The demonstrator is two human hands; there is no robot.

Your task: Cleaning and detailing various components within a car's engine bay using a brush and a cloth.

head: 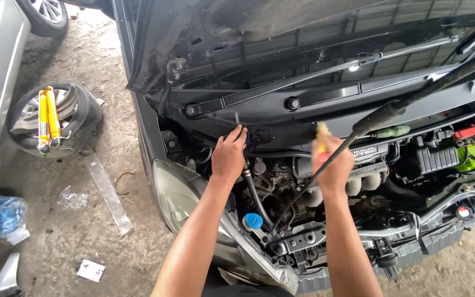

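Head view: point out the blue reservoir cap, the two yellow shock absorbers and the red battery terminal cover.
Blue reservoir cap (253, 221), head view, middle of the cap's top.
Yellow shock absorbers (48, 118), head view, mid-length of the pair, lying on a wheel.
Red battery terminal cover (470, 132), head view, middle of its top.

One head-worn view looks steeply down, close over the open engine bay (325, 181).

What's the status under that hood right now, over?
Left hand reaching to the rear of the engine bay. Right hand gripping a yellow-handled tool. Hood prop rod crossing the right hand.
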